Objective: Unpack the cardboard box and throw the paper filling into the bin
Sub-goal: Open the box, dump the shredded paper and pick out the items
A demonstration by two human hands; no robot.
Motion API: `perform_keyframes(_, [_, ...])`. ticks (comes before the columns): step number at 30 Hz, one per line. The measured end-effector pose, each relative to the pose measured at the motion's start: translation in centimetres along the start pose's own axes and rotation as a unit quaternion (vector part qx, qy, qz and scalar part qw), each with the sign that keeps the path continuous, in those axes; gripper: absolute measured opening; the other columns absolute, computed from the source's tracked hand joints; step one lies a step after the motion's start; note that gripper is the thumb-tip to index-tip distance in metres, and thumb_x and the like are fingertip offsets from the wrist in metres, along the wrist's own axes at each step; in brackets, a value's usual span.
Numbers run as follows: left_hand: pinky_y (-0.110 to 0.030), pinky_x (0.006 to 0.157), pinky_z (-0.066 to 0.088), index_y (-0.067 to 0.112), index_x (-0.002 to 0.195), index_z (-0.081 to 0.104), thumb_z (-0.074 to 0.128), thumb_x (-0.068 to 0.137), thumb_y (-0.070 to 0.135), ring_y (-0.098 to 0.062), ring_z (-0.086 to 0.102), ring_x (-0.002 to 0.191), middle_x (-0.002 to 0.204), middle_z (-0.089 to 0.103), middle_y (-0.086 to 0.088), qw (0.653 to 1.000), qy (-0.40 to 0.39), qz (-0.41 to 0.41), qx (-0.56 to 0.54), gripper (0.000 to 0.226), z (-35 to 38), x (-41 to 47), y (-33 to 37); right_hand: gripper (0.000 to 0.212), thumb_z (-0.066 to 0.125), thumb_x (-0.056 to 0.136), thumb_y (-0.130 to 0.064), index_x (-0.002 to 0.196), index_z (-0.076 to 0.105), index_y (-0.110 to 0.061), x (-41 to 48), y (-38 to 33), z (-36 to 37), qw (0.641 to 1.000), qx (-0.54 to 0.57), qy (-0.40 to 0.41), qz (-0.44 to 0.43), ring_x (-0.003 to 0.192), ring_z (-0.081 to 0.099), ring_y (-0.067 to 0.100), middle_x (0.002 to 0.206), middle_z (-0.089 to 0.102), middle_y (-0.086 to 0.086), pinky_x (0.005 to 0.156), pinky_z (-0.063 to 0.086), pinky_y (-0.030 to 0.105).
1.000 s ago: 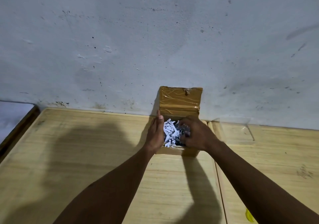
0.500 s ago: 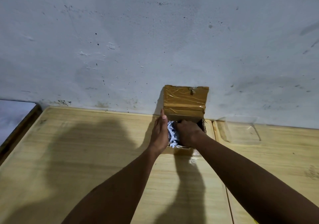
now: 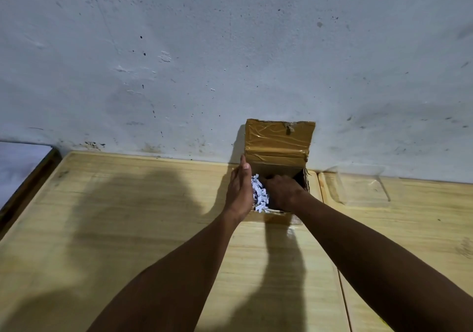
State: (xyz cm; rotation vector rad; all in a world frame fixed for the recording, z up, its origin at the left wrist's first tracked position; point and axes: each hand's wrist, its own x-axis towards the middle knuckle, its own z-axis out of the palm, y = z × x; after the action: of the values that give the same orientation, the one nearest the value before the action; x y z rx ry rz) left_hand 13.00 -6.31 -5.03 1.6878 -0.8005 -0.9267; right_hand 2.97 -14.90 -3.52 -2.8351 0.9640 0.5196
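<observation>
Head view: wooden table (image 3: 128,229) bearing open cardboard box (image 3: 279,147) against wall, left hand (image 3: 239,193) flat, open-fingered, bracing its side, right hand (image 3: 281,192) now plunged deeper into shredded paper filling (image 3: 259,194) than a second ago, grip hidden, unpacking barely begun.
</observation>
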Motion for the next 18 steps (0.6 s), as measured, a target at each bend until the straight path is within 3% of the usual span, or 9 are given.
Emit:
perform_keyframes(4, [-0.036, 0.118, 0.019, 0.046, 0.151, 0.017, 0.011, 0.092, 0.071, -0.014, 0.021, 0.148, 0.162, 0.020, 0.008, 1.000, -0.001, 0.001, -0.015, 0.064, 0.0, 0.1, 0.1, 0.056, 0.058, 0.087, -0.055, 0.135, 0.047, -0.029, -0.1, 0.1, -1.2, 0.999, 0.016, -0.043, 0.000, 0.114, 0.064, 0.028, 0.125, 0.067, 0.004, 0.092, 0.053, 0.041])
perform_keyframes(8, [-0.031, 0.113, 0.022, 0.043, 0.152, 0.022, 0.015, 0.100, 0.060, -0.014, 0.026, 0.145, 0.161, 0.024, 0.006, 0.999, 0.007, -0.001, -0.034, 0.055, -0.2, -0.3, 0.4, 0.041, 0.066, 0.084, -0.047, 0.120, 0.060, -0.027, -0.5, 0.5, -3.7, 0.997, 0.033, -0.074, 0.000, 0.100, 0.068, 0.024, 0.109, 0.072, 0.002, 0.078, 0.051, 0.030])
perform_keyframes(11, [-0.024, 0.106, 0.022, 0.038, 0.152, 0.025, 0.016, 0.101, 0.057, -0.015, 0.028, 0.145, 0.159, 0.028, 0.006, 0.999, 0.012, -0.011, -0.050, 0.055, -0.3, -0.5, 0.8, 0.047, 0.069, 0.085, -0.043, 0.127, 0.058, -0.026, -1.2, 0.6, -5.4, 0.998, 0.042, -0.053, -0.019, 0.109, 0.063, 0.028, 0.123, 0.068, 0.004, 0.076, 0.040, 0.026])
perform_keyframes(13, [-0.027, 0.108, 0.026, 0.035, 0.152, 0.029, 0.016, 0.101, 0.058, -0.019, 0.032, 0.144, 0.158, 0.032, 0.004, 0.998, 0.013, -0.019, -0.055, 0.057, -0.5, -0.8, 1.1, 0.051, 0.070, 0.082, -0.044, 0.128, 0.057, -0.026, -1.9, 0.5, -6.2, 0.998, 0.035, -0.034, -0.024, 0.106, 0.064, 0.028, 0.120, 0.068, 0.005, 0.074, 0.042, 0.027])
perform_keyframes(16, [-0.043, 0.113, 0.032, 0.038, 0.150, 0.030, 0.014, 0.094, 0.071, -0.028, 0.035, 0.142, 0.156, 0.035, -0.001, 0.997, 0.013, -0.055, -0.054, 0.068, -1.3, -1.4, 1.9, 0.053, 0.070, 0.076, -0.050, 0.122, 0.058, -0.027, -2.5, 0.4, -6.8, 1.000, 0.020, -0.004, -0.017, 0.100, 0.065, 0.027, 0.115, 0.069, 0.005, 0.079, 0.053, 0.034])
perform_keyframes(18, [-0.044, 0.112, 0.034, 0.037, 0.150, 0.030, 0.013, 0.090, 0.075, -0.030, 0.037, 0.141, 0.156, 0.037, -0.002, 0.996, 0.016, -0.063, -0.054, 0.074, -2.0, -1.8, 2.5, 0.054, 0.071, 0.073, -0.052, 0.120, 0.060, -0.027, -3.0, 0.3, -7.0, 0.999, 0.028, 0.018, -0.020, 0.100, 0.065, 0.028, 0.114, 0.069, 0.004, 0.079, 0.054, 0.034])
